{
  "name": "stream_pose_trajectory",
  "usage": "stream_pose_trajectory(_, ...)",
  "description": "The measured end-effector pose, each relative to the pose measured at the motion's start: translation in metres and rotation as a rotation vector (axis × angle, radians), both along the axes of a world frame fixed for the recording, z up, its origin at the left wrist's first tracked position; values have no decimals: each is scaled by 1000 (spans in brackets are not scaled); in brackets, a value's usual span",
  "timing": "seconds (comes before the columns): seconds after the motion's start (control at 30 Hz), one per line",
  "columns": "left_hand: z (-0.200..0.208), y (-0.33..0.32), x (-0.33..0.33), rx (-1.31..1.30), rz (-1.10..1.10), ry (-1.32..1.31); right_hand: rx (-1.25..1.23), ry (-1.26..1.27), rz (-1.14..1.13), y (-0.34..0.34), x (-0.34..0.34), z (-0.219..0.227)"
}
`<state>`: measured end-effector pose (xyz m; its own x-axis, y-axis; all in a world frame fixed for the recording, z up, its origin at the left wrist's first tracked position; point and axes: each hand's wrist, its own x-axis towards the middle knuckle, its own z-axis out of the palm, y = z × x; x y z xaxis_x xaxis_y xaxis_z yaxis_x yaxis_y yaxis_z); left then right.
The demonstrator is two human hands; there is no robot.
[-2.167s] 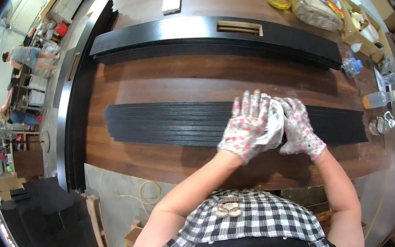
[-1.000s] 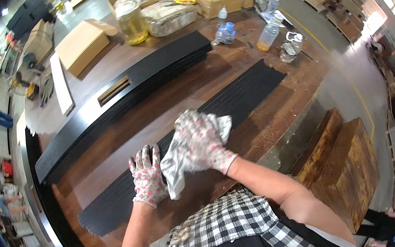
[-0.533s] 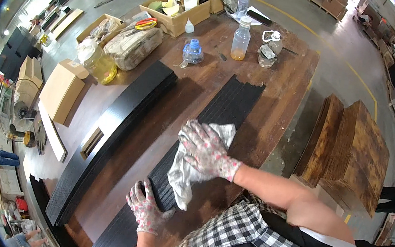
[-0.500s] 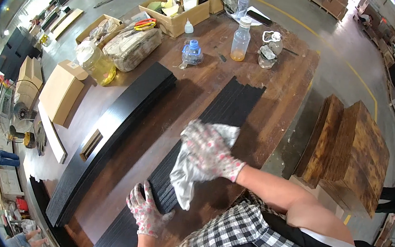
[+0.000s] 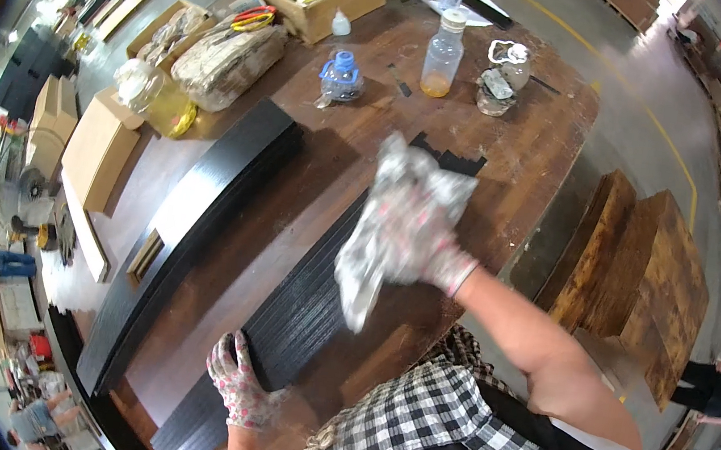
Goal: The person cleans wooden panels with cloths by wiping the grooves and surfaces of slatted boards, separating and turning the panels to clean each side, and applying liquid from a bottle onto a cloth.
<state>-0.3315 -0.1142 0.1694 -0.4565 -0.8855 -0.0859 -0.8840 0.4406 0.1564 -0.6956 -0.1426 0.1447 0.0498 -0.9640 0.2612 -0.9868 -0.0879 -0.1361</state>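
A row of long black strips lies side by side and slants across the brown table. Near its lower end my left hand, in a white glove with red dots, grips across the row, fingers at the far edge and thumb at the near one. My right hand, gloved the same way and smeared by motion, is closed on a pale grey cloth over the upper part of the strips. The cloth hangs down toward me and hides some of their surface.
A curved stack of black boards lies left of the row. Farther back stand a blue-capped bottle, a clear bottle with orange liquid and a jar. Brown boards are stacked right of the table.
My right hand has slid the cloth up and away along the strips, toward their far end. My left hand stays on the lower part of the row, its fingers closer together.
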Motion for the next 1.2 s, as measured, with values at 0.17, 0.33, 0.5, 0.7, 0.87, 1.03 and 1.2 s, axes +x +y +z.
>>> stream_pose_trajectory(0.17,7,-12,-14,22,-12,6,-28,243,-141,-25,-190,-26)
stream_pose_trajectory(0.33,10,-12,-11,118,59,-4,-469,-160,-80,-22,-124,-8)
stream_pose_trajectory(0.5,13,-10,-12,67,17,70,-183,-121,383,21,52,-20)
stream_pose_trajectory(0.7,18,-7,-16,70,36,109,-263,108,169,-7,-95,-15)
stream_pose_trajectory(0.87,-1,-10,4,58,17,101,-293,363,-25,-10,-45,-44)
stream_pose_trajectory(1.03,-7,-9,11,67,19,94,-205,45,302,24,52,-28)
stream_pose_trajectory(1.2,4,-16,4,100,14,95,-310,244,-52,15,-132,-83)
